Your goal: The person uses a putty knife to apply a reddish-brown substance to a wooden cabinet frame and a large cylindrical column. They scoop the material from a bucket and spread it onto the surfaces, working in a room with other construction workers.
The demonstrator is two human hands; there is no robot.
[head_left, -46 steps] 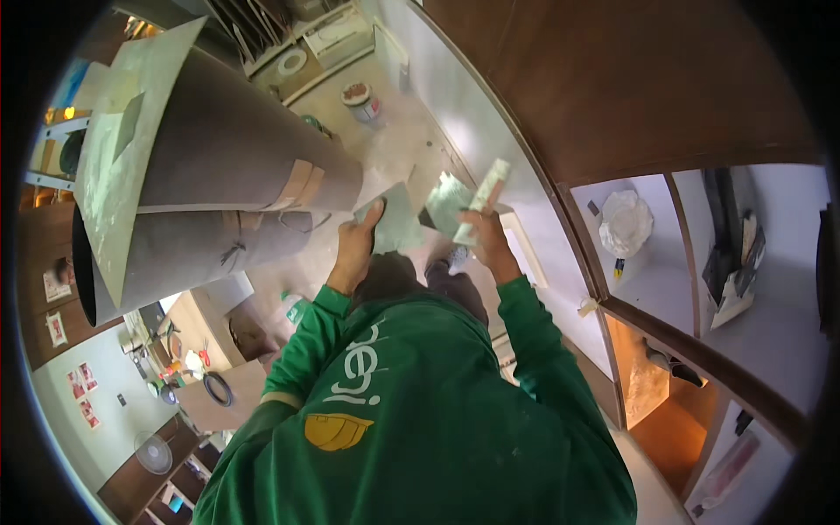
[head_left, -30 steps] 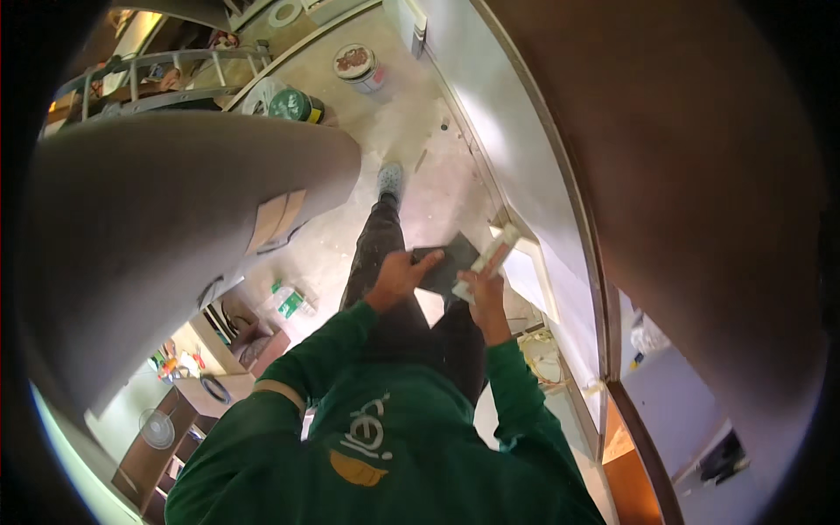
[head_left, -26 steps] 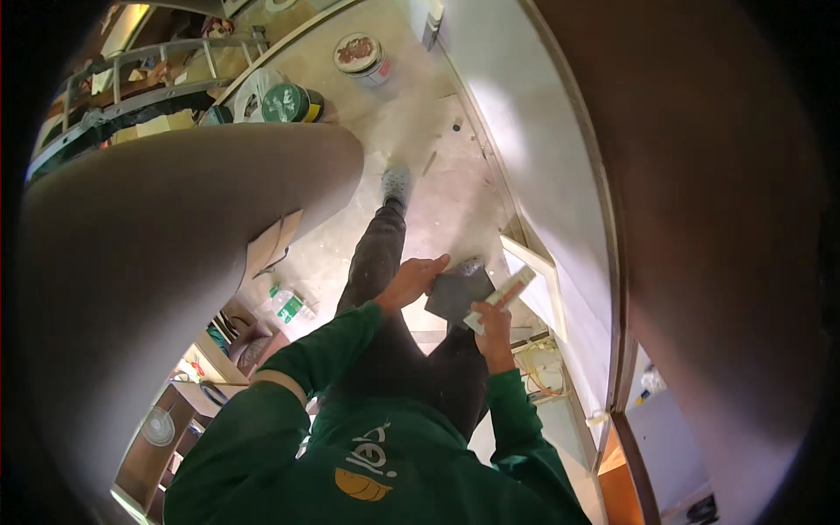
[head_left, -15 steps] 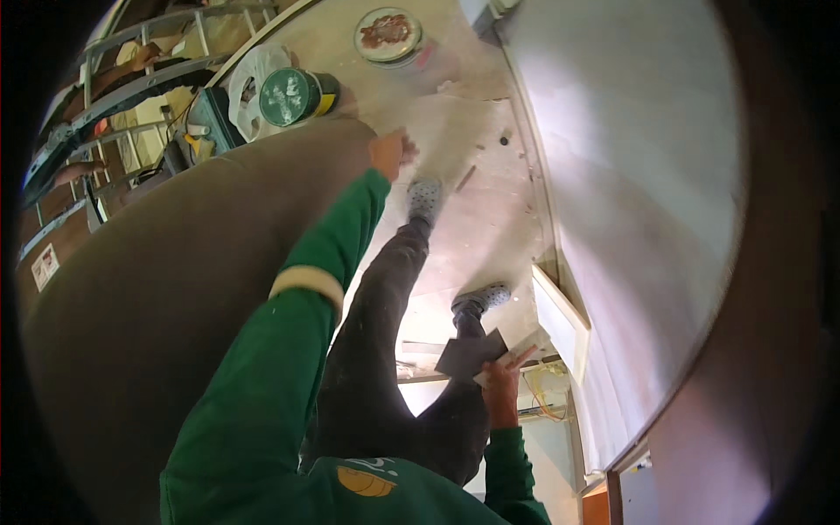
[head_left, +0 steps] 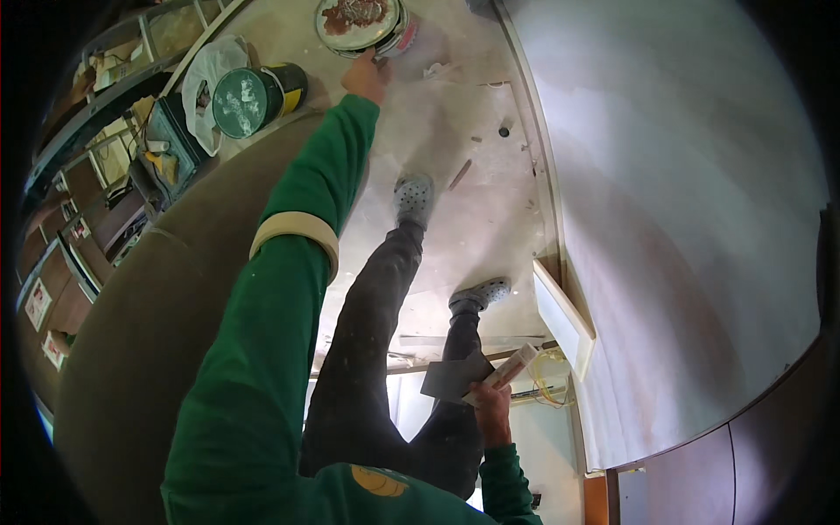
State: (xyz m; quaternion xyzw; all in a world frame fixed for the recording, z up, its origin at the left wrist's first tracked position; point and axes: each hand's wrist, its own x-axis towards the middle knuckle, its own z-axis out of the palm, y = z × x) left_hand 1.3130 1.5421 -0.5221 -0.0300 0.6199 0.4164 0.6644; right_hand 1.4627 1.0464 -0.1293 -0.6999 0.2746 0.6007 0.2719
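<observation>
Apparently at the grasping stage, the left hand (head_left: 366,79) meets the bucket (head_left: 404,37) near twelve o'clock, its fingers' closure unclear; the right hand (head_left: 492,409) grips a scraper (head_left: 448,380) near five. Next, the bucket likely calls for a secure hold.

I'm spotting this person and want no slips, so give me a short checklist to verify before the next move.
1. Left hand at the rim of the bucket: ok, it touches the near edge.
2. Firm hold there: cannot tell; the fingertips are partly hidden.
3. Right hand gripping the flat-bladed tool: ok.
4. Right hand free to help: not ok, it is occupied.
5. Left shoe clear of the thin strip: ok, they lie apart.
</observation>
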